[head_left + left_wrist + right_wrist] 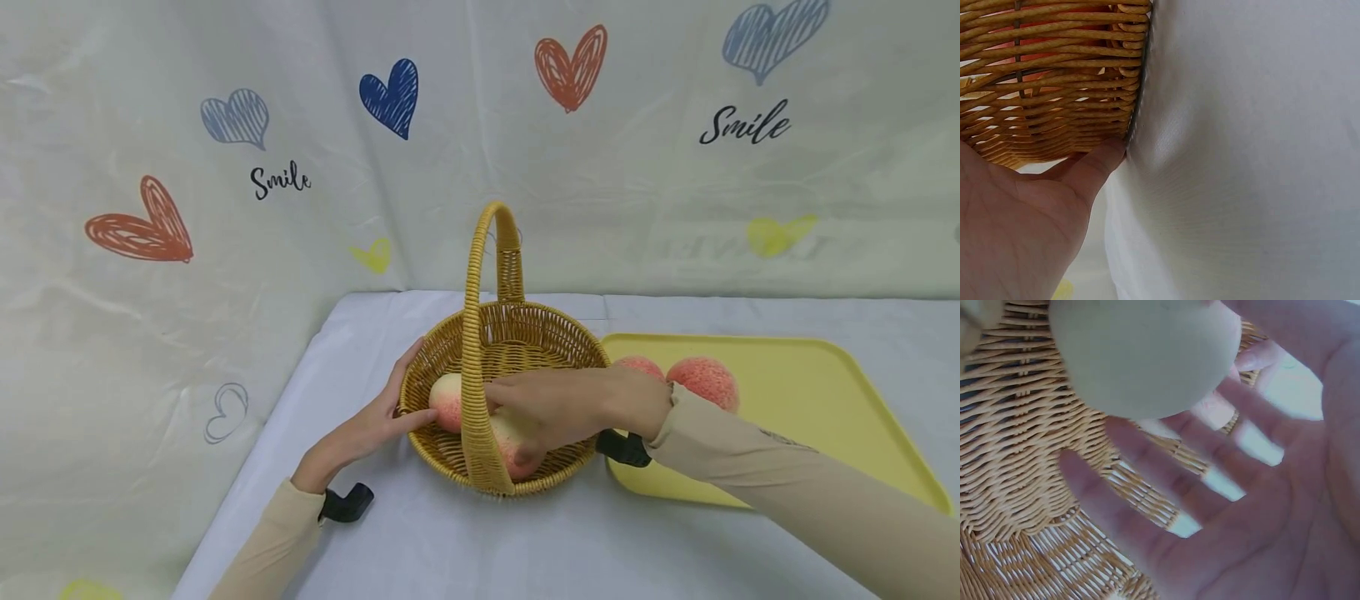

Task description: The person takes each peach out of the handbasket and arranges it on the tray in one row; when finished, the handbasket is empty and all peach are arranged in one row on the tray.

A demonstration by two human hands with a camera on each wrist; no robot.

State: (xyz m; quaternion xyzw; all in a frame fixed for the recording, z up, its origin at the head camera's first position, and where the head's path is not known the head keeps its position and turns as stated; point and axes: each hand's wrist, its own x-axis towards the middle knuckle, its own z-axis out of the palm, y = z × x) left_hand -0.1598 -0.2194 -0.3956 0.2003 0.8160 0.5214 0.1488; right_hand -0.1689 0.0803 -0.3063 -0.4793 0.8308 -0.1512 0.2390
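A wicker basket (558, 321) with a tall arched handle (474, 333) stands on the table. My left hand (367, 433) grips its left side, thumb over the rim and fingers along the outer wall. In the left wrist view, fingertips meet the woven wall low down by the cloth. Inside the basket, my right hand (573, 400) holds a cream-and-pink peach (508, 431) near the front wall, partly hidden by hand and handle. The right wrist view shows that peach's pale side (1147, 356) between thumb and spread fingers. Another peach (446, 404) lies at the basket's left, close to my left thumb.
Right of the basket lies a yellow tray (802, 417) bearing two pinkish peaches (705, 382), one partly behind my right wrist. A white cloth (420, 550) covers the table. Behind hangs a pale curtain (645, 183) printed with hearts and lettering.
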